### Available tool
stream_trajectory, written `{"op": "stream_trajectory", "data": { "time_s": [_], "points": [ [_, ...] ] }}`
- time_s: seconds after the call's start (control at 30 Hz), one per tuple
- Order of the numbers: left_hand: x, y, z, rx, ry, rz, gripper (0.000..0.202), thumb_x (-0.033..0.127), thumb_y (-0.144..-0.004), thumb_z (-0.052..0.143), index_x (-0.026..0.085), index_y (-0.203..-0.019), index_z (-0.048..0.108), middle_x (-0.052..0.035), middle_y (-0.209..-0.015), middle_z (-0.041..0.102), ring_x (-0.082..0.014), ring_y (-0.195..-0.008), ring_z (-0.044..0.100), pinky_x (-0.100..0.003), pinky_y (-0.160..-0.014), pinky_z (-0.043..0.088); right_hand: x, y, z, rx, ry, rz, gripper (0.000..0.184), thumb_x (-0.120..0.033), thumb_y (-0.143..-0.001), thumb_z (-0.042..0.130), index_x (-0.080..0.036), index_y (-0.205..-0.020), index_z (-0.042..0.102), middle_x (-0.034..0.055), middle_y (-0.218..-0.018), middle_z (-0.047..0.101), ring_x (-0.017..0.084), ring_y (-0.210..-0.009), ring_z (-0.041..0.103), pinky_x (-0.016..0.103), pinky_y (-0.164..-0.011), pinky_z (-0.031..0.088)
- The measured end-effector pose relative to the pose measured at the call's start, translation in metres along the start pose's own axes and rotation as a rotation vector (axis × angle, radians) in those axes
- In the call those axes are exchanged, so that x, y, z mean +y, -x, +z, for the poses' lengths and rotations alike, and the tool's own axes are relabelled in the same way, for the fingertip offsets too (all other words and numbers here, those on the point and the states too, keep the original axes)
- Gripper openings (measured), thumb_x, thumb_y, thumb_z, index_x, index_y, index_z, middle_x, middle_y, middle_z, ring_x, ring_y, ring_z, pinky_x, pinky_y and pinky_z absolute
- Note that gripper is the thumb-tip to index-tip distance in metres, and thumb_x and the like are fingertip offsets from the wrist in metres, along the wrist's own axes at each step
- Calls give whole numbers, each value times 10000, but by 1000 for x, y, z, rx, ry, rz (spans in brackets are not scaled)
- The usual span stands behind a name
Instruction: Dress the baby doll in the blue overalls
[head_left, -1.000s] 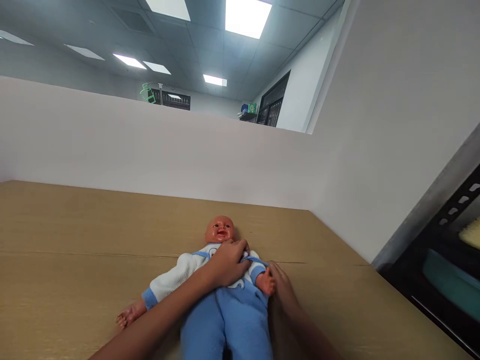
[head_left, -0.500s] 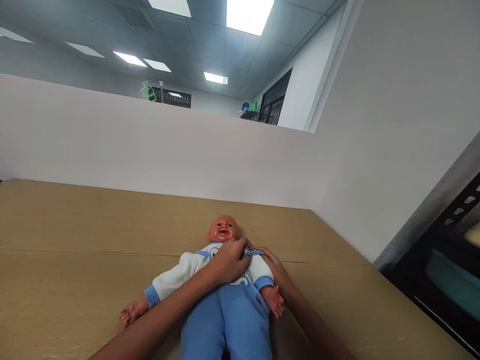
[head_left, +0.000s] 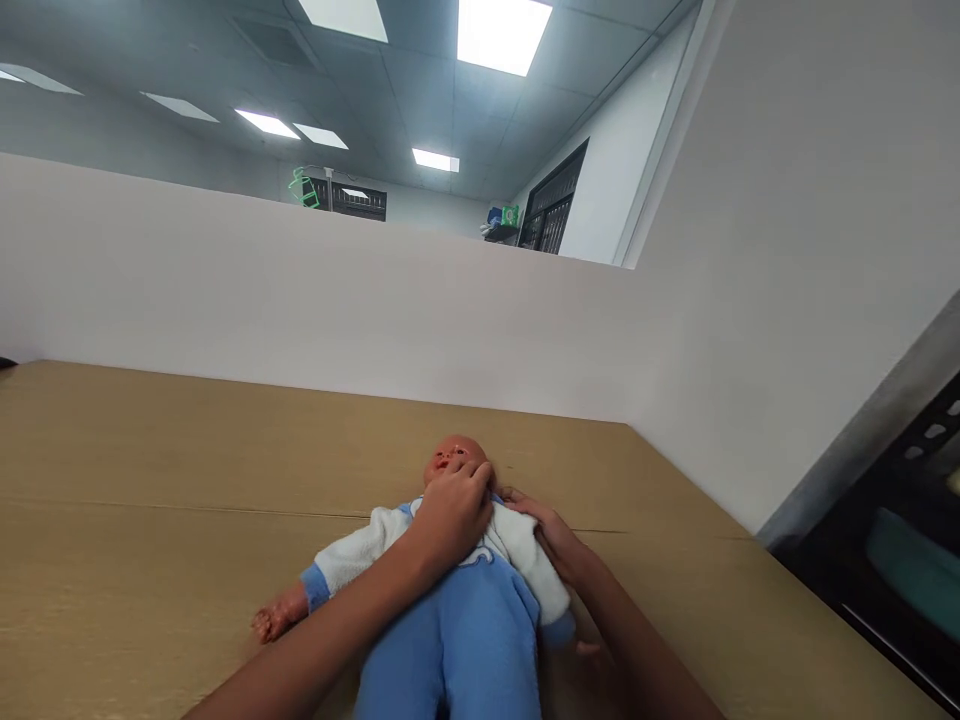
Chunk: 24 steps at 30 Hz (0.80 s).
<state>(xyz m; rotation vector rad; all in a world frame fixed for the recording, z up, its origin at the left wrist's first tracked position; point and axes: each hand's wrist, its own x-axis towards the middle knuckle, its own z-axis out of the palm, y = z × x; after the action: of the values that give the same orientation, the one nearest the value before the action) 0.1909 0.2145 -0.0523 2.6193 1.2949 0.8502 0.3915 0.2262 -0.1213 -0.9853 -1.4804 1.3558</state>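
A baby doll point(head_left: 480, 600) lies on its back on the brown tabletop, head away from me, in a white fleece top and blue trousers. My left hand point(head_left: 456, 510) lies over its upper chest, with curled fingers gripping at the collar and covering the chin. At the doll's shoulder on the right, my right hand point(head_left: 547, 530) has its fingers closed on the white cloth; the fingertips are partly hidden. One doll arm stretches out to the left. The other sleeve point(head_left: 529, 560) runs down beside my right forearm, and little of that doll hand shows.
The brown tabletop point(head_left: 187, 560) has a seam across it. A white partition point(head_left: 337, 310) rises behind, and a white wall point(head_left: 787, 250) stands at the right. Beyond the right edge is a dark rack point(head_left: 832, 580) with a teal item point(head_left: 915, 570).
My left hand has shifted up toward the doll's chin, and its head has tilted. The sleeve on the right has swung outward and down, with the doll's hand now mostly hidden.
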Motion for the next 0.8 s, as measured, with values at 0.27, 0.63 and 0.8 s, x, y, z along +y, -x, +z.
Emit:
{"op": "stream_trajectory", "data": {
  "time_s": [0.27,0.63,0.8],
  "points": [
    [0,3,0,-74,-173,-12,303,58,-918,487,150,-1129,685,-192,-1146,724,-400,-1070,690,-530,-842,571,-49,65,-7,-133,621,68,787,-334,-837,763,-276,-1549,432,104,-1503,574,316,-1343,546,462,-1142,407],
    [4,11,-9,-116,-121,55,239,174,-989,471,216,-1144,648,-123,-1118,745,-351,-1074,696,-534,-890,557,-119,75,-50,-264,1075,217,357,-198,-758,600,-250,-1086,733,35,-1013,753,242,-832,671,301,-679,470],
    [-8,28,-20,-17,112,26,280,426,-1056,457,222,-1166,615,-119,-1240,679,-319,-1186,606,-530,-1031,481,-78,77,-57,-257,1076,110,486,-211,-803,589,-252,-1281,668,64,-1171,741,285,-1035,676,392,-915,526]
  ]
}}
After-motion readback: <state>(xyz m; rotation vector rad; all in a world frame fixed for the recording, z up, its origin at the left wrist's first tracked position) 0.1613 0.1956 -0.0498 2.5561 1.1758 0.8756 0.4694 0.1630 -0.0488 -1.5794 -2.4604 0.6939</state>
